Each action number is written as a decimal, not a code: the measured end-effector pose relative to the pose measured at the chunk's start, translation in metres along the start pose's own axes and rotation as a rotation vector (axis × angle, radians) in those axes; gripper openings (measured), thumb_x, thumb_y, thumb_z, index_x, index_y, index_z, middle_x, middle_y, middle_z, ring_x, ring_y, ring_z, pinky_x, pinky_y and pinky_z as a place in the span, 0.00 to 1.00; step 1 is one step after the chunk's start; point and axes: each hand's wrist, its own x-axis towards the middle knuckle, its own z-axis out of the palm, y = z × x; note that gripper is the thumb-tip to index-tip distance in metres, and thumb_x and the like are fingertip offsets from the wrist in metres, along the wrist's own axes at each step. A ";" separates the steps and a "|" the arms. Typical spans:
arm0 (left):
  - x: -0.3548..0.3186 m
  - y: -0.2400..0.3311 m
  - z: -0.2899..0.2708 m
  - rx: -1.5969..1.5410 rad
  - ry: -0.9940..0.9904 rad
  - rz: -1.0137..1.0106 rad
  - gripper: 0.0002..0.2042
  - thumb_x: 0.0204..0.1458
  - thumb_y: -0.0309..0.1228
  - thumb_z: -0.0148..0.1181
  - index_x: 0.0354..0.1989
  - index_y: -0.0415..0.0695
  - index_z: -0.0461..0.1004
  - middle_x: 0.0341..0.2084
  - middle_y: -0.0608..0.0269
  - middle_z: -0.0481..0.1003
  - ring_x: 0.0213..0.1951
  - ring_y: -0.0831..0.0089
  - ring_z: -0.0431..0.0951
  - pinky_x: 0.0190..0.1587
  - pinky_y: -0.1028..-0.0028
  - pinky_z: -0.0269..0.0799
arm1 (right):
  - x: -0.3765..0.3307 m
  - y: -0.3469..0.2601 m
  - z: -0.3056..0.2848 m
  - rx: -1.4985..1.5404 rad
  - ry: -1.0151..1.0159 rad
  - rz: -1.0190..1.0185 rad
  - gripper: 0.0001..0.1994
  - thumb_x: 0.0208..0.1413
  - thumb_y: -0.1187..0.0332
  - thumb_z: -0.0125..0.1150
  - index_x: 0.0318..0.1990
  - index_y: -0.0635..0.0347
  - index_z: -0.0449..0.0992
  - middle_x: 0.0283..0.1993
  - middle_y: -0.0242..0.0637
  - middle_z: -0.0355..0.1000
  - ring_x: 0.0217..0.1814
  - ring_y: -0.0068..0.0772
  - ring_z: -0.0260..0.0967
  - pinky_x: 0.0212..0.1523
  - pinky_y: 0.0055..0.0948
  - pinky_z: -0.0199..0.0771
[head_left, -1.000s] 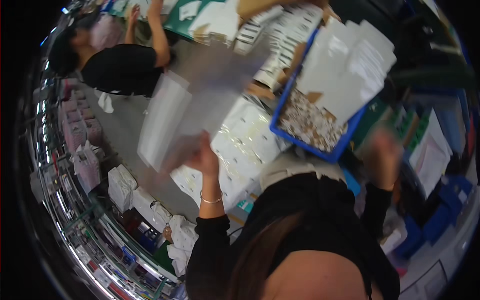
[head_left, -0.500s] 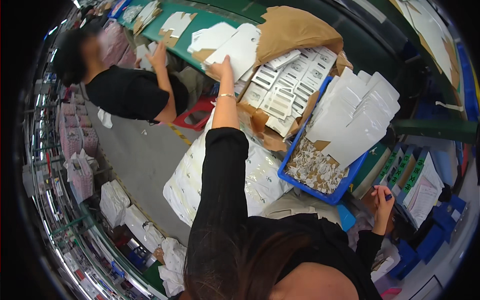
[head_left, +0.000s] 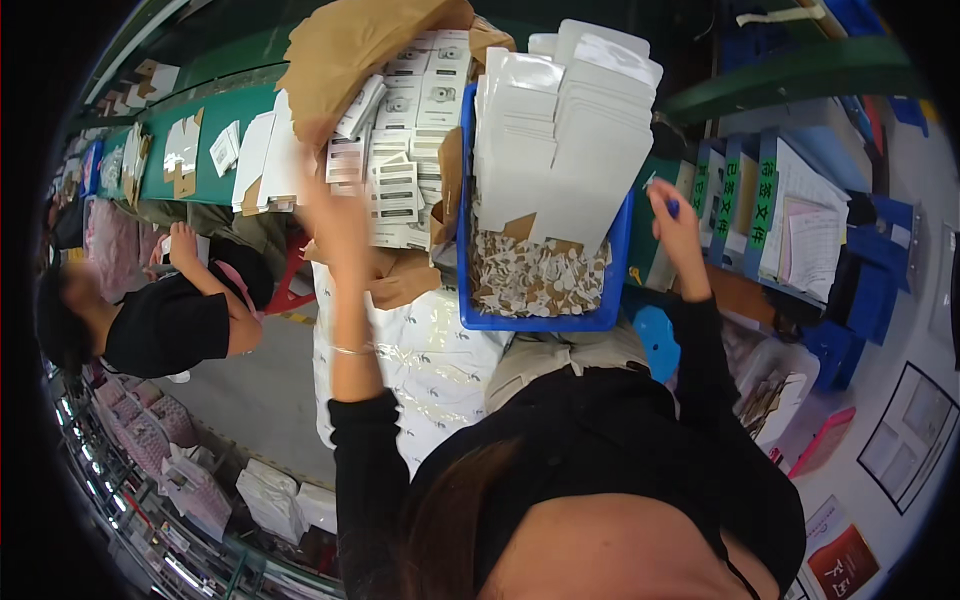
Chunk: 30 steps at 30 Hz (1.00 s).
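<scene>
Smeared by motion, my left hand point(head_left: 335, 225) is over the near left edge of an open brown-paper-lined package point(head_left: 440, 215) of small printed white cards point(head_left: 400, 100); its fingers do not show clearly. At the right, my right hand point(head_left: 680, 240) is closed around a small blue pen-like tool point(head_left: 672, 208) with a pale tip, too small to make out further. Between my hands, a blue plastic bin point(head_left: 540, 322) holds many small white and brown paper scraps point(head_left: 540, 280). A fanned stack of white die-cut card sheets point(head_left: 600, 130) leans in its far part.
Stacks of white card sheets point(head_left: 262, 150) lie on the green bench point(head_left: 155, 145) at the left. A person in black point(head_left: 180, 310) sits there holding white pieces. Blue file holders point(head_left: 740, 190) stand at the right. A white patterned plastic sack point(head_left: 430, 370) is below the package.
My view has turned right, so the bin sits nearer the middle. My left hand has come off the white sheets on the bench toward the package. My right hand still holds the blue tool.
</scene>
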 end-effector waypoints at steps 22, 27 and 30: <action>-0.149 -0.059 0.150 0.002 0.036 0.156 0.32 0.26 0.23 0.67 0.45 0.38 0.59 0.40 0.52 0.61 0.43 0.57 0.62 0.49 0.69 0.58 | -0.025 0.037 0.017 0.027 0.008 -0.237 0.15 0.53 0.70 0.52 0.49 0.63 0.63 0.36 0.36 0.66 0.27 0.23 0.64 0.27 0.20 0.64; -0.181 -0.095 0.134 -0.340 -0.079 0.136 0.30 0.26 0.23 0.67 0.42 0.41 0.60 0.39 0.56 0.64 0.41 0.62 0.65 0.47 0.70 0.60 | -0.061 0.051 -0.002 -0.045 -0.215 -0.520 0.16 0.52 0.72 0.52 0.49 0.61 0.63 0.37 0.35 0.66 0.31 0.23 0.64 0.30 0.20 0.64; -0.185 -0.108 0.136 -0.489 -0.176 0.029 0.28 0.27 0.22 0.67 0.40 0.42 0.60 0.39 0.58 0.65 0.41 0.65 0.67 0.47 0.70 0.62 | -0.066 0.068 -0.001 -0.107 -0.318 -0.744 0.16 0.52 0.72 0.53 0.49 0.61 0.64 0.35 0.33 0.66 0.29 0.23 0.62 0.30 0.19 0.63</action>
